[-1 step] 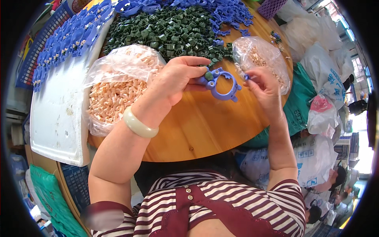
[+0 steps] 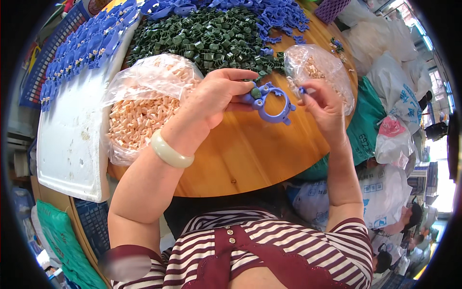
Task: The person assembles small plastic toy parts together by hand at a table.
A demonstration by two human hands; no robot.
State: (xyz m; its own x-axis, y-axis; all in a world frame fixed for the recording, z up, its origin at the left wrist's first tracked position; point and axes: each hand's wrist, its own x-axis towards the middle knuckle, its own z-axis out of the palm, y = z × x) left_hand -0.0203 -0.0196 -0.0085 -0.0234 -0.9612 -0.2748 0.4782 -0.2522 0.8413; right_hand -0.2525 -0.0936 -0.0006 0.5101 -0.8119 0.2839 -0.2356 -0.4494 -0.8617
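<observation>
My left hand (image 2: 224, 94) grips a blue plastic toy part by its narrow end, thumb and fingers pinched. The part has a round open ring (image 2: 273, 119) with small ear-like knobs, and a dark green piece (image 2: 255, 93) sits in it beside pale round pegs. To the right of the ring, my right hand (image 2: 325, 103) pinches a small blue piece (image 2: 302, 90) between thumb and finger, apart from the ring. Behind that hand lies a clear bag (image 2: 332, 65) of small pale plastic bits. A bigger clear bag (image 2: 139, 118) of pale tube-shaped pieces rests left of my left forearm.
Dark green parts (image 2: 202, 41) are heaped at the back of the round wooden table (image 2: 231, 159), with blue parts (image 2: 284, 17) beyond. Rows of blue assemblies (image 2: 91, 45) lie on a white foam board (image 2: 72, 144) at left. Stuffed plastic bags (image 2: 385, 188) crowd the right side.
The ring has tilted a little in my left hand. My right fingers have shifted slightly around the small blue piece; both hands otherwise stay in place.
</observation>
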